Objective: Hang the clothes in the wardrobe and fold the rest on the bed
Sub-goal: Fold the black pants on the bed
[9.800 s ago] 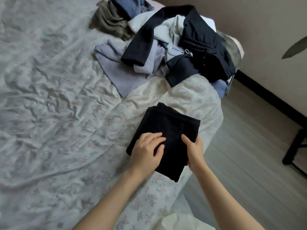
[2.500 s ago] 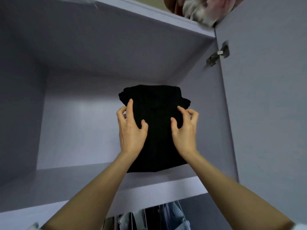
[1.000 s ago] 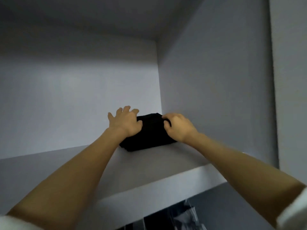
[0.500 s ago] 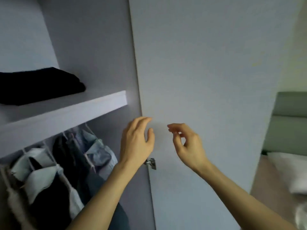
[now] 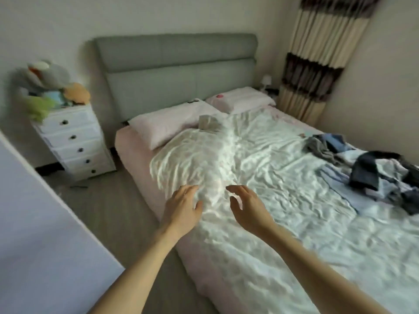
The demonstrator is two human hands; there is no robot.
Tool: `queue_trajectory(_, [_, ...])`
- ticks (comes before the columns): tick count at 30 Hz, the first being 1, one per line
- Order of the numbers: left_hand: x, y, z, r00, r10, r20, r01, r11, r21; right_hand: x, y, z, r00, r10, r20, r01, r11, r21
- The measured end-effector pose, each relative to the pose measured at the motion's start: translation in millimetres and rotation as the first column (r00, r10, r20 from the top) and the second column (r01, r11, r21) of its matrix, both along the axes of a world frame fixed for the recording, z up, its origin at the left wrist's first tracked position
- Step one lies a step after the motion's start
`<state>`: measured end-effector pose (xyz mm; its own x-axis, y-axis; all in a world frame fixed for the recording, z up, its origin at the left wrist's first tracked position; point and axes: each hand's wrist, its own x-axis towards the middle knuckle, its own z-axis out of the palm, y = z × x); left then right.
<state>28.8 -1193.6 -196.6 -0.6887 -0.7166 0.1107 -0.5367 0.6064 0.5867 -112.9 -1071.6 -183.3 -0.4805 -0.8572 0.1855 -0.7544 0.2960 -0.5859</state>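
A heap of unfolded clothes (image 5: 371,168), dark blue, grey and pale, lies on the bed (image 5: 260,177) at the right edge of the view. My left hand (image 5: 182,207) and my right hand (image 5: 247,207) hang in front of me over the near side of the bed, fingers loosely spread, holding nothing. Both are well to the left of the heap. The pale wardrobe door (image 5: 38,234) fills the lower left corner. The wardrobe's inside and the folded black garment are out of view.
A white chest of drawers (image 5: 74,143) with plush toys (image 5: 49,87) on top stands left of the bed's grey headboard (image 5: 179,71). Two pink pillows (image 5: 172,123) lie at the head. A striped curtain (image 5: 322,55) hangs at the back right. Grey floor runs between wardrobe and bed.
I carried the folded black garment from the bed to the wardrobe shelf and let go of it. My view has swung from the wardrobe to the bed, both hands empty.
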Motion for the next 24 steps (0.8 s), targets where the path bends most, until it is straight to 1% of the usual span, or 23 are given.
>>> queue_trajectory(2, [-45,22,-8,0.992,-0.123,0.036,0.121,0.992,0.043,-32,42,-9,0.992,-0.129,0.002,0.128,0.989,0.067])
queue_trajectory(3, [-72,39,-11,0.976,-0.211,0.053,0.207,0.976,0.071,-48,70,-12,0.977,-0.214,0.003,0.213,0.972,0.103])
queue_trajectory(6, [-128,81,-12,0.913,-0.402,0.060,0.394,0.912,0.116,-72,136,-17,0.906,-0.421,0.033,0.413,0.900,0.138])
queue_trajectory(7, [-144,95,-11,0.885,-0.463,0.057,0.453,0.882,0.127,-76,157,-21,0.868,-0.495,0.039,0.486,0.863,0.134])
queue_trajectory(8, [-167,113,-10,0.832,-0.550,0.069,0.541,0.833,0.118,-77,184,-22,0.803,-0.593,0.055,0.584,0.802,0.128])
queue_trajectory(9, [-178,123,-11,0.807,-0.586,0.078,0.574,0.808,0.130,-76,199,-24,0.765,-0.640,0.068,0.629,0.766,0.132])
queue_trajectory(11, [-200,149,-9,0.738,-0.670,0.076,0.656,0.740,0.150,-71,233,-27,0.657,-0.747,0.105,0.729,0.665,0.162])
queue_trajectory(13, [-220,177,-10,0.651,-0.757,0.065,0.740,0.651,0.167,-66,265,-28,0.545,-0.831,0.110,0.812,0.556,0.180])
queue_trajectory(14, [-228,193,-12,0.615,-0.787,0.058,0.771,0.614,0.168,-62,279,-25,0.502,-0.859,0.101,0.836,0.512,0.197])
queue_trajectory(15, [-234,202,-11,0.600,-0.798,0.051,0.782,0.599,0.173,-62,287,-22,0.486,-0.869,0.096,0.844,0.495,0.206])
queue_trajectory(17, [-242,230,-8,0.543,-0.839,0.025,0.826,0.539,0.164,-61,311,-11,0.429,-0.899,0.085,0.872,0.437,0.222])
queue_trajectory(18, [-245,239,-7,0.516,-0.857,0.014,0.845,0.511,0.159,-62,318,-4,0.404,-0.911,0.081,0.885,0.412,0.216])
queue_trajectory(20, [-256,268,-4,0.439,-0.898,0.001,0.889,0.435,0.144,-63,343,7,0.324,-0.944,0.069,0.924,0.331,0.191])
queue_trajectory(24, [-273,308,9,0.363,-0.930,-0.056,0.928,0.355,0.116,-72,385,15,0.208,-0.976,0.069,0.965,0.216,0.149])
